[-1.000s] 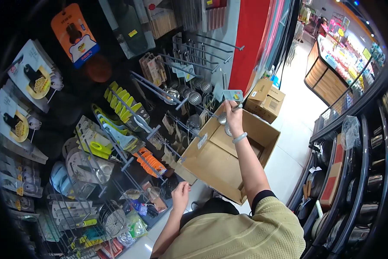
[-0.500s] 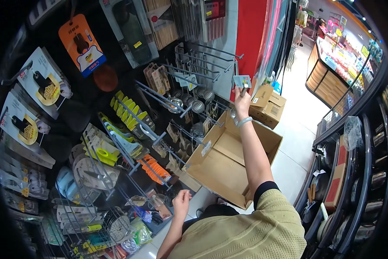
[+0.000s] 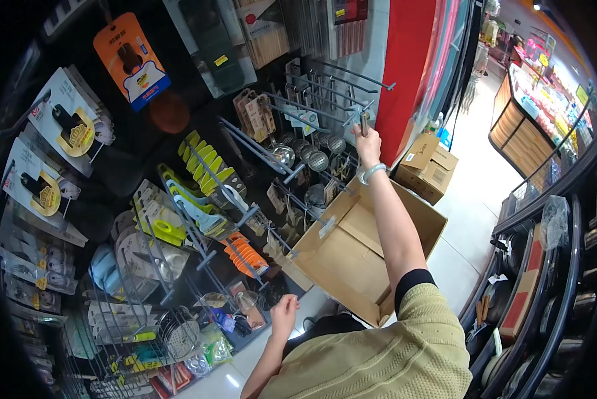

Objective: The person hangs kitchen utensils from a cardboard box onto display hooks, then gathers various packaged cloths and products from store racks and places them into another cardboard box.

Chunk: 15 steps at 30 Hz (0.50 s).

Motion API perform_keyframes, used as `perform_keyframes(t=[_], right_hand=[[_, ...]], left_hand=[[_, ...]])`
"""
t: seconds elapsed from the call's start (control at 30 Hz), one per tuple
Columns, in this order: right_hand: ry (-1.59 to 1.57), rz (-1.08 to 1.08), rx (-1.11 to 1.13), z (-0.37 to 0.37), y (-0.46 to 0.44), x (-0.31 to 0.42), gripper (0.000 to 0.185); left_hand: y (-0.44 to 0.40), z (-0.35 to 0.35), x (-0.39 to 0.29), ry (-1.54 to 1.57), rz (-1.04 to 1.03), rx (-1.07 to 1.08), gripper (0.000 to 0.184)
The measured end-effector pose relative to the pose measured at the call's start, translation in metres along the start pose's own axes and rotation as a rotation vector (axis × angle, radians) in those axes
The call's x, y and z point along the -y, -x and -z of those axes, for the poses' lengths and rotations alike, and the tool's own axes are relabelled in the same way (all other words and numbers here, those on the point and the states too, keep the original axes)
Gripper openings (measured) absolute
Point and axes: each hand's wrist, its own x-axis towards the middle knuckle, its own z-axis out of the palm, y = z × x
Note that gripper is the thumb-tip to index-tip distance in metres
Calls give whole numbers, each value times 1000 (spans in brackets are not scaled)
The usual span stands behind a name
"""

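Gripping a metal utensil [image 3: 364, 124] up at the right edge of the rack [image 3: 257, 149], the right hand [image 3: 367, 143] has its fingers clamped around it, just past the far edge of the box [image 3: 342, 261] and close to some hooks [image 3: 381, 84]. The left hand [image 3: 285, 314] is near the rack's bottom edge, fingers loosely curled together, with orange tools [image 3: 244, 255] not far off.

Silvery metal utensil [image 3: 363, 124], handle end up, in right hand [image 3: 367, 147]
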Motion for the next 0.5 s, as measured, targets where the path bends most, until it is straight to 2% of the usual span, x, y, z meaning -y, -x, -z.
perform_keyframes(t=[0.13, 0.4, 0.5], right_hand=[[80, 4, 65, -8, -10, 14, 28], [37, 176, -10, -22, -19, 8, 29], [119, 130, -26, -16, -16, 1, 32]], left_hand=[[6, 1, 1, -2, 46, -3, 18], [15, 1, 0, -3, 62, -52, 17], [13, -1, -3, -4, 40, -62, 16]])
